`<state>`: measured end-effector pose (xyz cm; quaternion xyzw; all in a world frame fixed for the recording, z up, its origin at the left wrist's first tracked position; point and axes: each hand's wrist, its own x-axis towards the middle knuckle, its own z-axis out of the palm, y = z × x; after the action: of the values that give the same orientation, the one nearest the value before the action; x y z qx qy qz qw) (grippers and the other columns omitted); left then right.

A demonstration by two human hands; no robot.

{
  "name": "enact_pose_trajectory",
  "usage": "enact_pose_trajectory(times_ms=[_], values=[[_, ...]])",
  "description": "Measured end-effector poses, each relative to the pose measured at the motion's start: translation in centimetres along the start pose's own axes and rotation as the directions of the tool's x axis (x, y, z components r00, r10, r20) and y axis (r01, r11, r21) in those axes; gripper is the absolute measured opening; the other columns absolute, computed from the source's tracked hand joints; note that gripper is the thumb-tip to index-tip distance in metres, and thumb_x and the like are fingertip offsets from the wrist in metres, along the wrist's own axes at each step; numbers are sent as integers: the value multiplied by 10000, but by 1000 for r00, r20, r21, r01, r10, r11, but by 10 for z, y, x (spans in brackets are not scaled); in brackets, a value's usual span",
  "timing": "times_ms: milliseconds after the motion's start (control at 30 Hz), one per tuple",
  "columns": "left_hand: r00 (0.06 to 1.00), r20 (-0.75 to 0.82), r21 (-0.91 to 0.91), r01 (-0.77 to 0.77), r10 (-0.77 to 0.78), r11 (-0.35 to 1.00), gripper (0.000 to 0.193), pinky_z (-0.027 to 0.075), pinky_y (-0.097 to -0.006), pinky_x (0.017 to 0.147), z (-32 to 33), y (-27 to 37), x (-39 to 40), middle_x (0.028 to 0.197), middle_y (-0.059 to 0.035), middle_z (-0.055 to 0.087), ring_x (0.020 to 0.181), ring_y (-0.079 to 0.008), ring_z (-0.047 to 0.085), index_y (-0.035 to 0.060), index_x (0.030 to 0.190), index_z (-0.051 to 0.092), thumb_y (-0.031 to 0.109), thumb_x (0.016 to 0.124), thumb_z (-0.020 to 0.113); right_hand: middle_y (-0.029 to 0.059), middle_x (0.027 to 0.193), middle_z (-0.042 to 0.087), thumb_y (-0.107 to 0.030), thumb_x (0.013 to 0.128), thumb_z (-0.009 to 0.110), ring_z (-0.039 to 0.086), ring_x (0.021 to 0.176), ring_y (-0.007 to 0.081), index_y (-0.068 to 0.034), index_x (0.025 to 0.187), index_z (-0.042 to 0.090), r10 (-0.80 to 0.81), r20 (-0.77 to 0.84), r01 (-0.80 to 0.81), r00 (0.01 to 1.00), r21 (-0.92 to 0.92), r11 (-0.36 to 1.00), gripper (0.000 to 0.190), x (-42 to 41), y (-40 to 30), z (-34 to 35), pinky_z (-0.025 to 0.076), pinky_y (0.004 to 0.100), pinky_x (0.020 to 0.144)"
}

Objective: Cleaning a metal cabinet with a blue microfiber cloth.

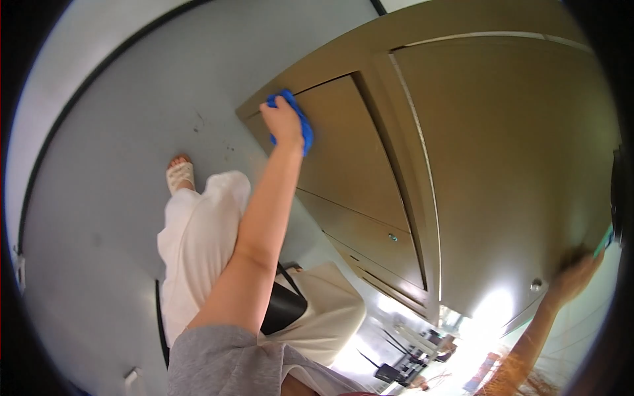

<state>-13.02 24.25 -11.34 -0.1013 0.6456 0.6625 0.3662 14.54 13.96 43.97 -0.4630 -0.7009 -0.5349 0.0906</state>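
My left hand (281,121) presses a crumpled blue cloth (306,129) against the brownish metal cabinet (342,143), near the corner of a recessed panel. Its fingers are bent over the cloth. At the far right, my right hand (577,277) reaches to the edge of a large smooth panel (500,163) of the same cabinet. A thin green strip (603,243) shows by its fingertips. Blur and the dark picture rim hide whether those fingers grip anything. A small round lock (535,284) sits on the panel beside that hand.
Another small lock (393,237) is set in the recessed panel. Grey floor (109,148) with dark marks spreads at left, around my sandalled foot (179,173). A black bag (283,308) hangs against my pale trousers (203,247). Blurred equipment (396,369) stands in glare below.
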Motion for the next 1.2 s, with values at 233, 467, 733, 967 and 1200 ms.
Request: enact_pose_trajectory(times_ms=[233,467,733,967,1200], values=[[709,428,-55,-599,561,799,179,394,-429,900,-25,75,-132,1022,-217,530,986,-384,513,-20,1005,477,130,926,534,51,1238,626,-270,1009,391,618,1076,287,-222,1334,529,119,11,-119,993,26,993,356,1,-89,22,506,379,858],[636,515,25,-681,574,732,179,398,-433,909,-24,61,-138,1022,-213,530,995,-355,520,-27,1047,470,115,946,510,112,952,674,-219,835,639,666,833,288,-68,1091,619,70,-195,-33,978,184,982,298,5,-108,20,535,378,736],[779,394,57,-550,487,833,167,503,-340,730,-6,128,-92,951,-131,575,794,-202,590,-27,1053,432,70,943,512,50,724,626,-226,832,621,637,649,226,-80,781,582,46,-386,31,921,191,981,159,-2,-111,27,509,355,568],[542,544,83,-795,641,601,260,446,-385,893,-19,47,-138,1044,-160,514,954,-272,539,-47,1120,425,-28,866,480,51,694,635,-254,862,587,653,668,198,-86,754,595,52,-418,27,907,179,983,200,0,-106,26,510,336,582],[256,787,31,-925,561,378,266,399,-482,890,-64,-14,-259,1036,-220,490,999,-410,485,-40,1022,494,13,788,609,61,737,664,-204,809,562,658,683,204,-88,770,620,66,-416,33,907,227,973,135,17,-111,35,506,318,596]])
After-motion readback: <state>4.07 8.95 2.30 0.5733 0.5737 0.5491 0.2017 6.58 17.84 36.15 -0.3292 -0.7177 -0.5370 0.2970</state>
